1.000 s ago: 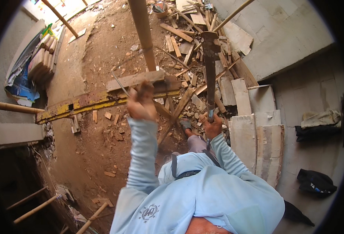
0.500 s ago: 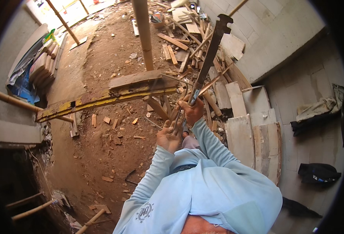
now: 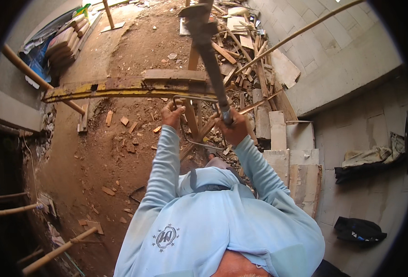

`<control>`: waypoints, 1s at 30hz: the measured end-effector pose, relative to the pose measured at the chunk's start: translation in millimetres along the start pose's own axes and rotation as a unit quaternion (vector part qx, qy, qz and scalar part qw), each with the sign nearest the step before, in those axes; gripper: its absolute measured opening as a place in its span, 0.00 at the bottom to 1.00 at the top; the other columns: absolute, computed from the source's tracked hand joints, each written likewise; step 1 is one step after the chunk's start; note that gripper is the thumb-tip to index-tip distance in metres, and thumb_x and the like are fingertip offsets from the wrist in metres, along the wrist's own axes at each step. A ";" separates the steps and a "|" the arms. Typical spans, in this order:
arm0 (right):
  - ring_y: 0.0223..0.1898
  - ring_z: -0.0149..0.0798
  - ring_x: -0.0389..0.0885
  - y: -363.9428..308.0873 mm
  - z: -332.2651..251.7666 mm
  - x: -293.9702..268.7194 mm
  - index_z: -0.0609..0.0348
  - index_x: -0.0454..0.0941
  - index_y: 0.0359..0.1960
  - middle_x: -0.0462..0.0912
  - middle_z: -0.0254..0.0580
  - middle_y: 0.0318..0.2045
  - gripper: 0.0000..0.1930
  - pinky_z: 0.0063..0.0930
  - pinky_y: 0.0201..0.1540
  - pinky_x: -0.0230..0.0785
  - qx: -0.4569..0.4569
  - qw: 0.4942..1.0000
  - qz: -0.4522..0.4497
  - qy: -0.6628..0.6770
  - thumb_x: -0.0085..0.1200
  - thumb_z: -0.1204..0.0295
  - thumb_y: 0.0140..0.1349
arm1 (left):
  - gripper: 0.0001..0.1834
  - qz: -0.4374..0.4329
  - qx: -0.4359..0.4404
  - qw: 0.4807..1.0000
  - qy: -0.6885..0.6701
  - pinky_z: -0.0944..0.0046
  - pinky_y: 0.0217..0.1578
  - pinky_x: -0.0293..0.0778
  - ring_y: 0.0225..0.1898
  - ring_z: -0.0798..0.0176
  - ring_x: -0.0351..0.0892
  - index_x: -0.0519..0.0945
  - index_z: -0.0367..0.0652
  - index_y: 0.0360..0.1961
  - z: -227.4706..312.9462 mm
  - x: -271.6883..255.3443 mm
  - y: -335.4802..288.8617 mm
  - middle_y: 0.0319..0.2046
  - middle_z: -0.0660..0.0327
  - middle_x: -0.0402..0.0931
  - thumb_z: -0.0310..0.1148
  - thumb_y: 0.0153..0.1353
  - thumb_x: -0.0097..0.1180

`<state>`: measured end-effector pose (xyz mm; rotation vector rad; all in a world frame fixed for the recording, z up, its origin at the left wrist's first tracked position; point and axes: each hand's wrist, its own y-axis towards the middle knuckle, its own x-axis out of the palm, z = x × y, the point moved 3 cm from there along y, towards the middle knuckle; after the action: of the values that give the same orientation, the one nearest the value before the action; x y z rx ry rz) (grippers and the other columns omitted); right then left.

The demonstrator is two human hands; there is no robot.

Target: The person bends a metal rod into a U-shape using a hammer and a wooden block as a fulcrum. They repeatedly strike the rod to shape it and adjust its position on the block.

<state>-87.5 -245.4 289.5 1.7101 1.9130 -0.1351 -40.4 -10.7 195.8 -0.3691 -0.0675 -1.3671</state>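
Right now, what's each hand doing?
Left hand: closed on a bent metal rod.
Right hand: closed around the long hammer handle.

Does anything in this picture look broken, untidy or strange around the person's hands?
Yes. Broken wooden planks and splinters lie in a loose, crossed pile on the dirt ground, with small chips scattered around. The yellow beam looks worn, its paint chipped. The right hand grips a long metal tool; the left hand holds a bent wire.
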 end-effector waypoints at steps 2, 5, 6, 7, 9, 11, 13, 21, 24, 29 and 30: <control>0.25 0.26 0.79 4.3 5.7 -9.5 0.61 0.72 0.31 0.81 0.36 0.26 0.09 0.23 0.29 0.72 0.022 0.999 0.013 0.039 0.63 0.79 0.57 | 0.09 -0.077 -0.021 0.996 -0.050 0.71 0.20 0.73 0.19 0.72 0.74 0.80 0.39 0.39 34.4 5.5 -19.1 0.22 0.66 0.76 0.26 0.57 0.63; 0.24 0.26 0.78 8.2 -18.2 -14.1 0.61 0.72 0.30 0.81 0.36 0.25 0.08 0.23 0.27 0.71 0.057 0.980 0.034 0.187 0.61 0.80 0.58 | 0.08 -0.129 -0.077 0.982 -0.112 0.69 0.20 0.71 0.19 0.70 0.72 0.80 0.40 0.39 57.6 -10.6 -40.5 0.22 0.66 0.74 0.27 0.59 0.63; 0.24 0.26 0.78 8.6 -21.8 -14.7 0.62 0.73 0.30 0.81 0.36 0.25 0.07 0.23 0.27 0.71 0.047 0.976 0.040 0.208 0.61 0.79 0.59 | 0.09 -0.140 -0.069 0.977 -0.145 0.68 0.20 0.71 0.20 0.70 0.73 0.80 0.40 0.39 65.0 -11.1 -48.1 0.22 0.65 0.74 0.30 0.59 0.64; 0.24 0.26 0.78 8.5 -24.6 -15.5 0.62 0.74 0.31 0.81 0.36 0.24 0.06 0.22 0.27 0.72 0.038 0.971 0.046 0.230 0.61 0.79 0.59 | 0.10 -0.151 -0.061 0.971 -0.177 0.68 0.19 0.71 0.20 0.70 0.73 0.79 0.39 0.38 70.4 -11.4 -54.6 0.22 0.65 0.74 0.32 0.59 0.65; 0.24 0.26 0.78 7.0 -29.8 -16.5 0.63 0.74 0.31 0.81 0.36 0.24 0.06 0.21 0.27 0.72 0.045 0.971 0.044 0.232 0.61 0.79 0.60 | 0.14 -0.136 -0.062 0.963 -0.223 0.67 0.17 0.67 0.18 0.69 0.70 0.78 0.40 0.33 78.0 -9.7 -59.1 0.20 0.64 0.72 0.40 0.61 0.64; 0.23 0.26 0.78 1.8 -34.3 -15.9 0.64 0.75 0.30 0.82 0.38 0.23 0.06 0.22 0.26 0.73 0.077 0.978 0.029 0.191 0.61 0.79 0.60 | 0.16 -0.103 -0.079 0.966 -0.222 0.67 0.15 0.66 0.16 0.69 0.68 0.76 0.42 0.30 89.7 -7.1 -68.4 0.19 0.65 0.70 0.44 0.62 0.63; 0.23 0.26 0.79 -2.1 -40.2 -16.7 0.63 0.74 0.29 0.82 0.39 0.23 0.07 0.22 0.27 0.74 0.053 0.976 0.032 0.210 0.63 0.79 0.59 | 0.22 -0.104 -0.098 0.973 -0.183 0.69 0.12 0.61 0.13 0.73 0.62 0.71 0.46 0.24 109.5 -2.7 -71.3 0.16 0.68 0.66 0.51 0.63 0.60; 0.26 0.31 0.82 -6.6 -74.9 -20.0 0.63 0.73 0.24 0.81 0.41 0.25 0.10 0.23 0.29 0.75 0.037 0.939 -0.003 0.342 0.62 0.81 0.58 | 0.25 0.098 0.124 0.985 -0.077 0.71 0.16 0.41 0.14 0.79 0.48 0.68 0.49 0.14 115.3 8.8 -50.0 0.13 0.76 0.58 0.46 0.64 0.61; 0.24 0.30 0.81 -10.5 -71.9 -22.1 0.63 0.74 0.24 0.81 0.40 0.23 0.09 0.23 0.26 0.74 0.008 0.942 -0.005 0.337 0.62 0.80 0.58 | 0.25 0.103 0.111 0.985 -0.084 0.71 0.16 0.43 0.15 0.79 0.49 0.69 0.49 0.14 96.2 6.6 -50.1 0.13 0.75 0.59 0.46 0.64 0.61; 0.20 0.32 0.80 -19.5 -89.3 -17.2 0.64 0.75 0.25 0.81 0.41 0.21 0.07 0.25 0.22 0.73 0.081 0.890 -0.024 0.449 0.62 0.81 0.58 | 0.27 0.131 0.126 0.980 -0.077 0.72 0.17 0.45 0.15 0.78 0.52 0.69 0.45 0.14 101.4 6.8 -62.7 0.13 0.73 0.61 0.49 0.64 0.60; 0.19 0.33 0.80 -18.8 -92.3 -15.8 0.64 0.75 0.25 0.81 0.41 0.21 0.07 0.25 0.21 0.73 0.092 0.882 -0.018 0.462 0.62 0.81 0.57 | 0.27 0.141 0.135 0.978 -0.076 0.72 0.17 0.45 0.15 0.78 0.53 0.69 0.45 0.14 101.3 4.4 -61.7 0.13 0.73 0.61 0.49 0.64 0.60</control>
<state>-136.0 -222.8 368.6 2.0733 2.6532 0.6235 -82.1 5.7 305.7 -0.2418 -0.3133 -1.0314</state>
